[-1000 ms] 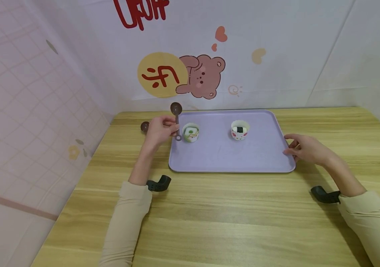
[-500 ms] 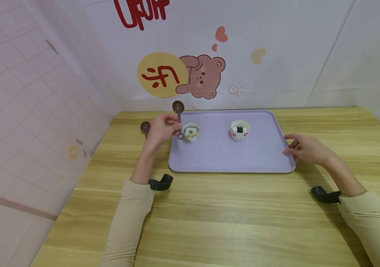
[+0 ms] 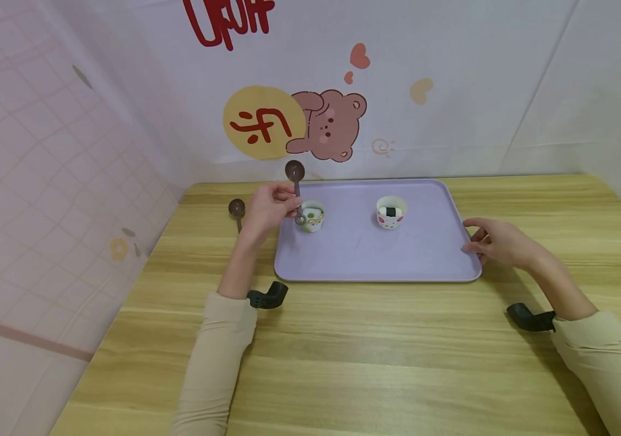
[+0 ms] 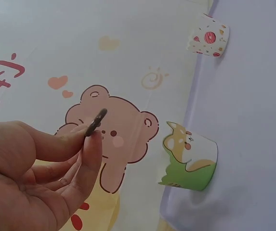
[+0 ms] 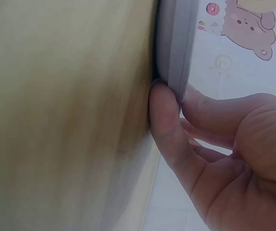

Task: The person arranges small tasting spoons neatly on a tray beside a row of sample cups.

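Note:
My left hand (image 3: 269, 212) pinches a brown measuring spoon (image 3: 297, 194) by its handle, bowl up, over the left end of a lavender tray (image 3: 354, 257). Just behind the handle's ringed end stands a green paper cup (image 3: 312, 224) with a white-and-green piece inside. In the left wrist view only the handle's end (image 4: 97, 121) shows between thumb and finger. At the tray's right edge my right hand (image 3: 498, 242) grips the rim, thumb on one side and fingers on the other, as the right wrist view shows at the tray rim (image 5: 176, 53).
A second paper cup (image 3: 391, 219), white with pink prints, stands on the tray and holds a piece with a dark band. Another brown measuring spoon (image 3: 237, 209) lies on the wooden table (image 3: 370, 351) left of the tray. A white printed sheet (image 3: 452, 121) rises behind.
The left hand has shifted a little to the right with the measuring spoon, whose ringed end now overlaps the green cup. My right hand stays at the tray's edge.

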